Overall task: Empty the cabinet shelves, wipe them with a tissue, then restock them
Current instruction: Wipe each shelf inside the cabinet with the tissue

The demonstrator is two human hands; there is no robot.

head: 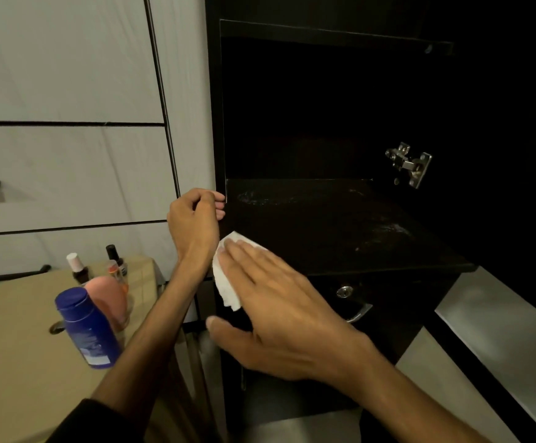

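The dark cabinet shelf (340, 225) stands bare, with pale dusty streaks on its surface. My right hand (279, 311) lies flat with straight fingers and presses a white tissue (225, 282) onto the shelf's front left corner. My left hand (194, 225) curls its fingers round the cabinet's left side panel edge (220, 123) at shelf height. A second shelf board (334, 33) shows higher up in the dark interior.
On a beige surface (14, 346) at lower left stand a blue bottle (86, 327), a pink bottle (108, 295) and small nail polish bottles (115, 255). White drawers (68, 167) fill the left. A metal hinge (409, 164), a lock (344, 291) and the open door (500, 340) lie right.
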